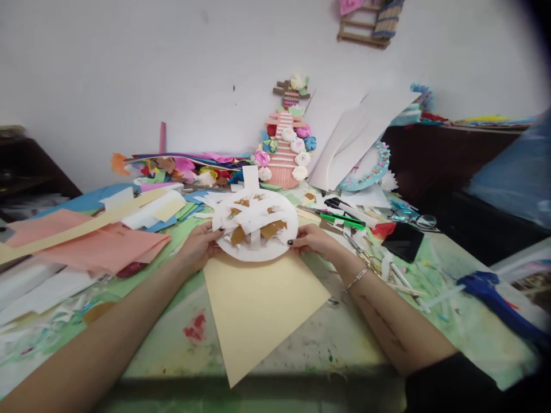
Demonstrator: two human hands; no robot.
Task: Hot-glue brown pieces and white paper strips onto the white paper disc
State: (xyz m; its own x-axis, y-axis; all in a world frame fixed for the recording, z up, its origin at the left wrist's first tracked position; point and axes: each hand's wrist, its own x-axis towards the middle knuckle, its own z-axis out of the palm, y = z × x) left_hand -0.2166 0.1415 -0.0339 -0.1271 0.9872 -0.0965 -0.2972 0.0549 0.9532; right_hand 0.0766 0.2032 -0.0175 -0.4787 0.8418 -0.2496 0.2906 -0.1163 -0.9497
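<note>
Both my hands pinch a round white paper disc (275, 248) by its edges. My left hand (202, 245) grips the left rim, fingers behind and thumb in front. On the right rim, the thumb and fingers of my right hand (310, 241) are closed. White paper strips cross the disc, with brown pieces showing between them, and a white tab (251, 179) sticks up from its top. Below and partly behind the disc lies a cream paper sheet (258, 304) on the table, one corner pointing towards me.
Salmon paper (107, 244) and other sheets pile up at left. Right of the disc lie a green cutter (344, 220), scissors (365, 252), a phone (403, 241) and a blue glue gun (486, 287). A flower-decorated paper guitar (286, 149) leans against the wall.
</note>
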